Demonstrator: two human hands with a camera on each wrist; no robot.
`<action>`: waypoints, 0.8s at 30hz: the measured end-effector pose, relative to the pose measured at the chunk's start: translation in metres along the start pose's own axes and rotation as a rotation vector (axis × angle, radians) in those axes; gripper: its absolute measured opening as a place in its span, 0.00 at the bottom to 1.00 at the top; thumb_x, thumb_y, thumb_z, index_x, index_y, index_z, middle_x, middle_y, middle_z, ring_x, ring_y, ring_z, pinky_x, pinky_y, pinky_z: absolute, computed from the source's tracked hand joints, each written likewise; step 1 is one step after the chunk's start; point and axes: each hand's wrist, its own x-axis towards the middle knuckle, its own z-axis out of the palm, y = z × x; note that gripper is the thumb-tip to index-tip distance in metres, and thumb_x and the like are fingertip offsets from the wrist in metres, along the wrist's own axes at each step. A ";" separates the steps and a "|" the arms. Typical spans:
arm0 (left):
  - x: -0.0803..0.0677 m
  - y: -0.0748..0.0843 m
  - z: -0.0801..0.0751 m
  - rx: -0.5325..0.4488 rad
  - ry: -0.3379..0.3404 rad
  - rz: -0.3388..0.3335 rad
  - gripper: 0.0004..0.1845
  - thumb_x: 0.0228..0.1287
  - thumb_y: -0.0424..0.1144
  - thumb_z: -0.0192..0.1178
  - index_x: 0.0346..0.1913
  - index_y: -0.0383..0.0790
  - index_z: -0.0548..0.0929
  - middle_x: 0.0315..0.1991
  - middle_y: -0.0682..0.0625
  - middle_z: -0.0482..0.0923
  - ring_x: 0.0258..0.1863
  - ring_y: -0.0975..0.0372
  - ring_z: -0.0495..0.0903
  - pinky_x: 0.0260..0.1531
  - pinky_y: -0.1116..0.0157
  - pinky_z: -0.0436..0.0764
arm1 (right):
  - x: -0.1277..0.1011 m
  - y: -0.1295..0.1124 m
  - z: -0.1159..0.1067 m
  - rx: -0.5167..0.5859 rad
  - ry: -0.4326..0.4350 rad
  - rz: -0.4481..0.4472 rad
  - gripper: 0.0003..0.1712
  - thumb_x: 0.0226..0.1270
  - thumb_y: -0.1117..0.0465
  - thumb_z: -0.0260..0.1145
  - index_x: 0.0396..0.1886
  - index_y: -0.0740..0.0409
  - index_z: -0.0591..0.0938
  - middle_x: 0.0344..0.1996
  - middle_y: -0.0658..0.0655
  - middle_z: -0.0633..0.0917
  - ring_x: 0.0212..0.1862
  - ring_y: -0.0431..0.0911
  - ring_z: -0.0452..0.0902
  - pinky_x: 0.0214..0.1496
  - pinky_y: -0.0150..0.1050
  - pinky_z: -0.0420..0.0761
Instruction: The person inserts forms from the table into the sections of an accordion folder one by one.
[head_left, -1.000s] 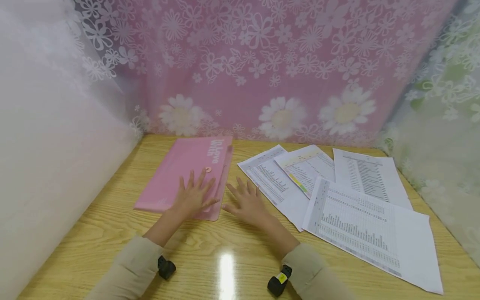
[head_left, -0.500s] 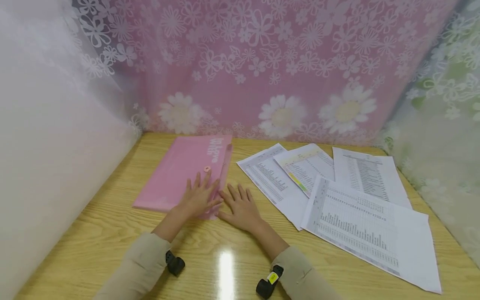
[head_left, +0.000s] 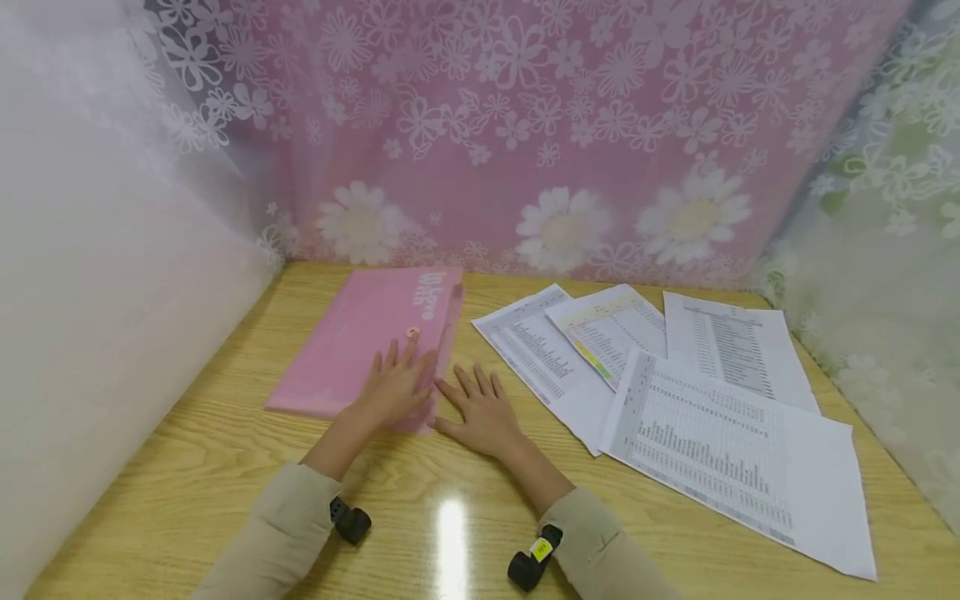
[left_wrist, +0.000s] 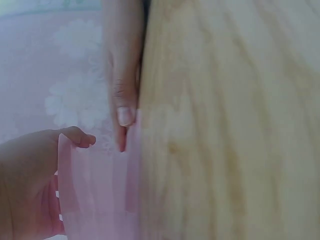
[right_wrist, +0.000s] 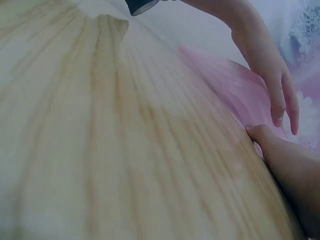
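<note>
My left hand lies flat, fingers spread, pressing on the near right part of the pink folder. My right hand rests open on the table just beside it, thumb touching the folder's right edge, where the flap lies. The folder lies flat at the table's left rear, its snap just beyond my left fingertips; I cannot tell what is inside it. Printed sheets lie overlapping to the right, outside the folder.
</note>
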 end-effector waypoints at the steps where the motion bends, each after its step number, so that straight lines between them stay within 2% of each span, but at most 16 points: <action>1: -0.001 0.000 -0.002 -0.020 0.003 0.001 0.30 0.67 0.46 0.52 0.69 0.40 0.60 0.70 0.35 0.40 0.63 0.34 0.43 0.56 0.37 0.48 | 0.000 0.000 0.000 0.002 -0.005 0.001 0.39 0.62 0.31 0.46 0.70 0.40 0.60 0.69 0.57 0.53 0.69 0.58 0.38 0.65 0.55 0.39; 5: -0.004 -0.001 -0.014 -0.085 0.017 0.003 0.26 0.68 0.42 0.52 0.67 0.41 0.64 0.69 0.35 0.43 0.63 0.34 0.45 0.56 0.38 0.49 | 0.000 -0.003 0.000 0.018 -0.013 0.004 0.39 0.62 0.31 0.46 0.70 0.40 0.59 0.69 0.57 0.53 0.69 0.58 0.38 0.65 0.55 0.39; 12: -0.005 -0.007 -0.037 -0.066 0.038 -0.005 0.20 0.67 0.37 0.52 0.62 0.46 0.73 0.69 0.39 0.49 0.61 0.33 0.51 0.55 0.39 0.54 | 0.001 -0.005 -0.002 0.022 -0.012 0.014 0.39 0.62 0.30 0.45 0.70 0.41 0.60 0.69 0.57 0.54 0.69 0.58 0.39 0.65 0.55 0.40; 15: -0.009 -0.009 -0.048 -0.110 0.031 -0.051 0.19 0.69 0.35 0.48 0.61 0.43 0.74 0.68 0.39 0.53 0.61 0.33 0.50 0.55 0.39 0.53 | 0.001 -0.005 -0.003 0.021 -0.020 0.018 0.40 0.62 0.30 0.45 0.70 0.40 0.60 0.69 0.56 0.54 0.69 0.58 0.39 0.65 0.55 0.40; 18: -0.014 -0.008 -0.060 -0.169 0.021 -0.127 0.20 0.70 0.34 0.44 0.62 0.39 0.72 0.67 0.37 0.54 0.62 0.35 0.50 0.51 0.38 0.59 | 0.001 -0.004 -0.004 0.027 -0.023 0.021 0.40 0.62 0.30 0.46 0.70 0.41 0.60 0.69 0.56 0.53 0.69 0.58 0.39 0.65 0.55 0.39; 19: -0.015 -0.008 -0.063 -0.186 0.018 -0.152 0.20 0.71 0.34 0.43 0.63 0.38 0.70 0.67 0.36 0.53 0.62 0.36 0.51 0.48 0.40 0.65 | 0.001 -0.004 -0.004 0.028 -0.023 0.022 0.40 0.61 0.30 0.46 0.70 0.41 0.60 0.69 0.57 0.54 0.69 0.58 0.39 0.65 0.55 0.39; 21: -0.017 -0.005 -0.068 -0.217 0.023 -0.198 0.22 0.70 0.33 0.43 0.65 0.37 0.67 0.67 0.35 0.52 0.56 0.39 0.64 0.36 0.48 0.75 | 0.000 -0.003 -0.005 0.026 -0.029 0.026 0.40 0.61 0.29 0.46 0.70 0.40 0.60 0.70 0.56 0.53 0.69 0.57 0.38 0.65 0.54 0.39; 22: -0.018 -0.004 -0.069 -0.222 0.033 -0.212 0.23 0.70 0.32 0.44 0.66 0.36 0.65 0.67 0.34 0.52 0.54 0.40 0.67 0.30 0.53 0.76 | 0.000 -0.002 -0.005 0.025 -0.032 0.028 0.40 0.61 0.29 0.45 0.70 0.40 0.59 0.70 0.56 0.53 0.69 0.57 0.38 0.65 0.54 0.39; 24: -0.019 -0.002 -0.069 -0.236 0.056 -0.226 0.25 0.67 0.29 0.46 0.67 0.35 0.62 0.65 0.33 0.56 0.35 0.46 0.76 0.21 0.61 0.72 | 0.000 -0.002 -0.005 0.023 -0.038 0.033 0.40 0.61 0.29 0.45 0.70 0.40 0.59 0.70 0.55 0.52 0.69 0.56 0.37 0.66 0.53 0.38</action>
